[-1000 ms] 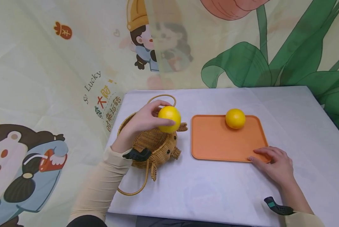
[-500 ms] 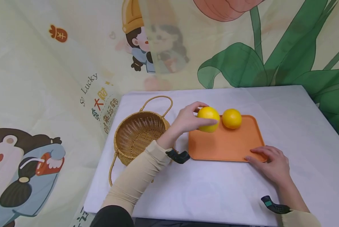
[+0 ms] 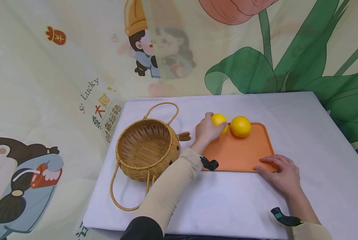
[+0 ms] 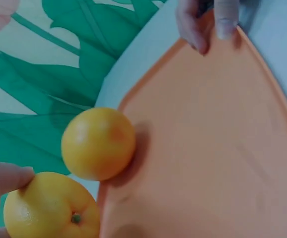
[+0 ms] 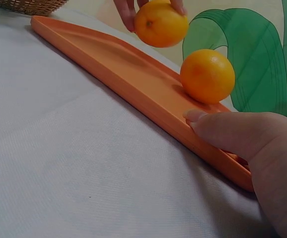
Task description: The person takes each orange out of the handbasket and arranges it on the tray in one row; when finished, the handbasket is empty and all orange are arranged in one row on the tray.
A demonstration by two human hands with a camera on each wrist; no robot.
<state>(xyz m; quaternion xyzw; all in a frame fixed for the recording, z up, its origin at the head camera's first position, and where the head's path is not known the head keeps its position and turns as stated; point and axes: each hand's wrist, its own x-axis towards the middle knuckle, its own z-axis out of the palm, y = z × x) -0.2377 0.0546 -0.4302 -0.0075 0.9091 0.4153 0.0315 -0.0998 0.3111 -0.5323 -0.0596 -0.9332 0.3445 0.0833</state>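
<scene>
My left hand (image 3: 207, 130) grips an orange (image 3: 219, 122) over the back left part of an orange-coloured tray (image 3: 233, 156). The right wrist view has this held orange (image 5: 162, 24) in the air above the tray, its stem end showing. Just right of it, a second orange (image 3: 240, 126) rests on the tray by the back rim; a narrow gap separates the two. At the near right corner of the tray, my right hand (image 3: 282, 175) pinches the edge, its thumb (image 5: 223, 128) along the near rim. The left hand partly hides the held orange in the head view.
A round wicker basket (image 3: 147, 146) with looped handles and animal-like ears stands left of the tray, partly behind my left forearm. White cloth (image 3: 227, 203) covers the table. A printed curtain (image 3: 179, 86) hangs behind the table's back edge.
My left hand has carried the orange from above the basket rightward to the tray, and lower in the last half second. The right hand keeps its hold on the tray corner.
</scene>
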